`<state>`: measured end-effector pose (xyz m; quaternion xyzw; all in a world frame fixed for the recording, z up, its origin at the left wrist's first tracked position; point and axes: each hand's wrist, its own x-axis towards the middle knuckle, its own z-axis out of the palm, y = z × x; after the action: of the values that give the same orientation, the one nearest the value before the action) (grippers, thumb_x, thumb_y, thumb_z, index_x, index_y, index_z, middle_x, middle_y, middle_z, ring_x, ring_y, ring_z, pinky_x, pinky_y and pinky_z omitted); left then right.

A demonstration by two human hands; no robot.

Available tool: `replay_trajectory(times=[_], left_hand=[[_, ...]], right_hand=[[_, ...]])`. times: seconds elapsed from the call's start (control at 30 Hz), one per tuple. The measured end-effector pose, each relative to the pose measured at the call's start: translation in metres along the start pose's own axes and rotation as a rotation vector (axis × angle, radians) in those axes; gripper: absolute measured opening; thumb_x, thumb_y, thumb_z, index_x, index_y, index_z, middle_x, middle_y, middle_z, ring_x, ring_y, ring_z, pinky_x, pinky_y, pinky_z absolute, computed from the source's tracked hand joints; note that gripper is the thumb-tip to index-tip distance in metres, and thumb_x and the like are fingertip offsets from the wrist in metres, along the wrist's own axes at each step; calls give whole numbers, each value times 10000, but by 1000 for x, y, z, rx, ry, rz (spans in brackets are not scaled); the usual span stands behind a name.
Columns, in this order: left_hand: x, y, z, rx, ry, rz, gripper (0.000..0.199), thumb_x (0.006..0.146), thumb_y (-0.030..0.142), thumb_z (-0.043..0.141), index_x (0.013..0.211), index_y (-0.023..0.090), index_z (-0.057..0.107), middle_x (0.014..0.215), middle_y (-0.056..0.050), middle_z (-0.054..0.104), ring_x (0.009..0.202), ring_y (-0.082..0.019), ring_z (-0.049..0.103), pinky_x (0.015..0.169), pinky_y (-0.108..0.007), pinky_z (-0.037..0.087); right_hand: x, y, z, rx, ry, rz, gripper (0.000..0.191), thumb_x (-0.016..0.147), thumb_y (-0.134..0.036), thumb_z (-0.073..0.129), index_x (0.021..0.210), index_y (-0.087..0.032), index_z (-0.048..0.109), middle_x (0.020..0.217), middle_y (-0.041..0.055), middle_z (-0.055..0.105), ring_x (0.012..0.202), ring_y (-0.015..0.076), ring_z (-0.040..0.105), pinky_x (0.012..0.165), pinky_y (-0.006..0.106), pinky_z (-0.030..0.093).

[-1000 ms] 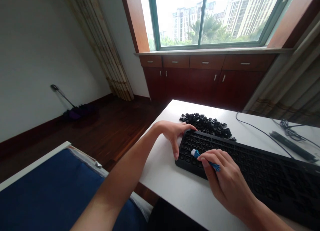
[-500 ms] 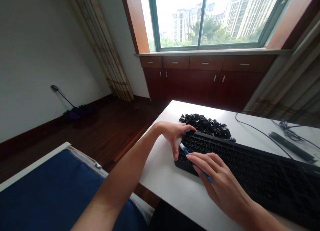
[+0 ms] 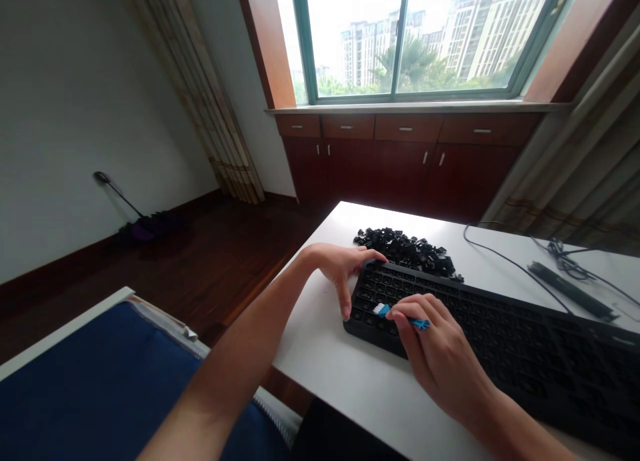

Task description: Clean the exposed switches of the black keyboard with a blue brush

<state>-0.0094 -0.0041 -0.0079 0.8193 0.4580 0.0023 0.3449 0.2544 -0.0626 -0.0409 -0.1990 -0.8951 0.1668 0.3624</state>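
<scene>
A black keyboard (image 3: pixel 480 328) with its keycaps off lies at a slant on the white table. My left hand (image 3: pixel 345 271) grips its left end, thumb at the near corner and fingers at the far corner. Between the thumb and fingers of my right hand (image 3: pixel 435 341) is a small blue brush (image 3: pixel 384 310), its white bristles over the key sockets near the left end. A heap of loose black keycaps (image 3: pixel 407 251) sits just behind the keyboard.
Behind the keyboard on the right lie a dark long strip (image 3: pixel 573 291) and a tangled black cable (image 3: pixel 570 258). The white table (image 3: pixel 320 354) ends at the left and near edges. A blue fabric-covered item (image 3: pixel 100 388) stands at the lower left.
The brush in my right hand has moved right and nearer, away from the keyboard's left edge, and its handle lies flatter. My left hand still grips the keyboard's end. The view has shifted slightly.
</scene>
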Motion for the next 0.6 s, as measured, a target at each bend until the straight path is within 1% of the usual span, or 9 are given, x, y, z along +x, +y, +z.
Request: replay_trajectory(times=[0.17, 0.23, 0.3, 0.37, 0.43, 0.5, 0.6], left_hand=[[0, -1, 1, -9, 6, 3, 1384, 273, 567, 911, 1468, 309, 262, 1254, -89, 473, 967, -256, 565, 889, -413, 494], [0, -1, 1, 2, 9, 5, 1377, 281, 564, 911, 1469, 310, 262, 1271, -91, 468, 981, -260, 565, 898, -416, 491], [1, -2, 2, 12, 12, 17, 1380, 281, 567, 910, 1470, 309, 258, 1293, -95, 458, 1015, -271, 560, 915, -417, 483], [1, -3, 2, 5, 13, 33, 1390, 275, 573, 907, 1471, 300, 255, 1308, -101, 452, 1041, -281, 554, 922, -414, 478], [1, -4, 3, -4, 16, 36, 1394, 270, 578, 905, 1472, 291, 260, 1312, -106, 453, 1051, -288, 551, 923, -417, 474], [1, -3, 2, -2, 21, 23, 1391, 269, 573, 907, 1471, 292, 269, 1298, -103, 462, 1042, -287, 552, 924, -422, 472], [1, -1, 1, -7, 13, 9, 1381, 271, 564, 912, 1467, 304, 273, 1264, -89, 475, 994, -266, 557, 894, -414, 489]], right_hand=[[1, -4, 2, 2, -50, -23, 146, 945, -140, 475, 1026, -188, 586, 963, 78, 646, 875, 213, 566, 789, 397, 454], [2, -7, 3, -11, -86, -72, 216, 944, -132, 481, 1125, -194, 583, 1061, 81, 662, 925, 209, 575, 818, 389, 464], [2, -9, 3, -33, -118, -141, 321, 939, -120, 498, 1244, -205, 546, 1164, 75, 658, 963, 201, 576, 844, 383, 465], [2, -10, 5, -57, -136, -180, 372, 933, -121, 517, 1294, -211, 521, 1198, 68, 656, 972, 198, 577, 854, 382, 461], [2, -10, 7, -70, -138, -159, 310, 937, -140, 517, 1237, -208, 556, 1148, 64, 668, 953, 199, 579, 843, 384, 457], [3, -10, 7, -67, -123, -104, 206, 948, -152, 489, 1121, -197, 590, 1066, 71, 668, 921, 203, 574, 823, 389, 448], [3, -9, 5, -59, -66, -31, 136, 955, -139, 436, 955, -180, 566, 935, 79, 635, 844, 206, 551, 780, 396, 424]])
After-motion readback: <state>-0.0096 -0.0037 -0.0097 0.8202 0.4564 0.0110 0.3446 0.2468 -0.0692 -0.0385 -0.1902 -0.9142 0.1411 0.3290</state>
